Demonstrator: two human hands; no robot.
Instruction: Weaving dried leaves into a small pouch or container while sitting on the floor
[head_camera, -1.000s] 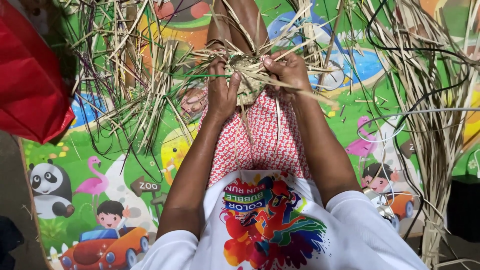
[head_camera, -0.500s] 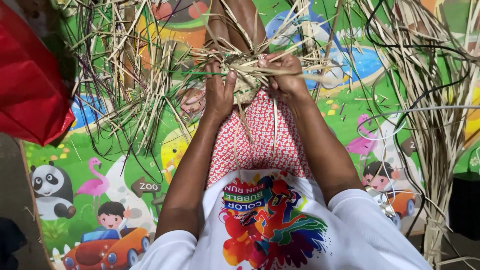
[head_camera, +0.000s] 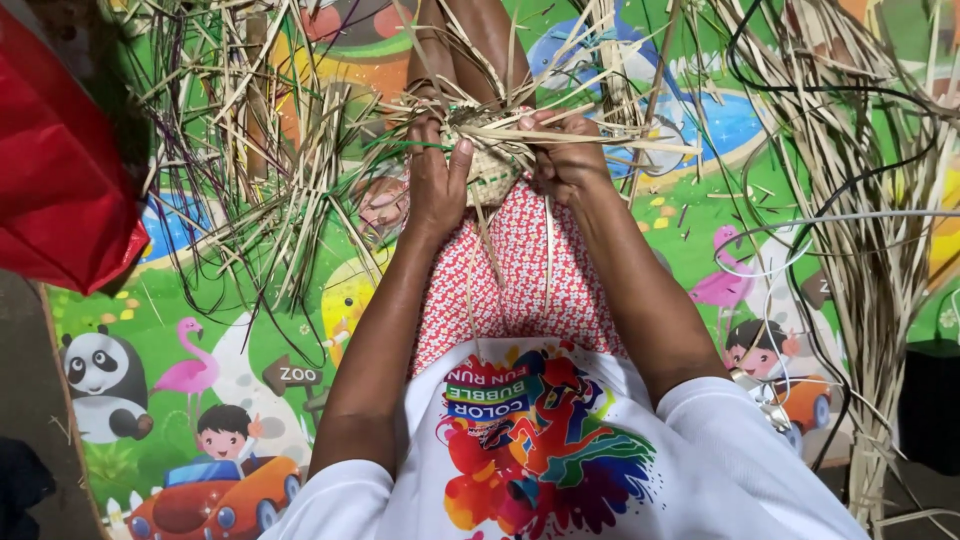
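Note:
A small woven piece of pale straw (head_camera: 487, 168) with a few green strands rests on my lap, over a red floral skirt (head_camera: 510, 280). My left hand (head_camera: 435, 180) presses against its left side, fingers pointing up along it. My right hand (head_camera: 565, 155) grips its right side, fingers curled over loose strips. Long loose straw ends (head_camera: 600, 140) fan out from the piece across both hands. My bare legs (head_camera: 470, 45) stretch away above it.
A colourful cartoon play mat (head_camera: 200, 380) covers the floor. Piles of dry straw strips lie at the upper left (head_camera: 250, 130) and down the right side (head_camera: 870, 230). A red bag (head_camera: 60, 170) sits at the left. Black cables (head_camera: 800, 230) loop on the right.
Both hands have shifted slightly on the woven piece; my right hand has dropped lower and closed tighter on its side. The straw ends have moved a little.

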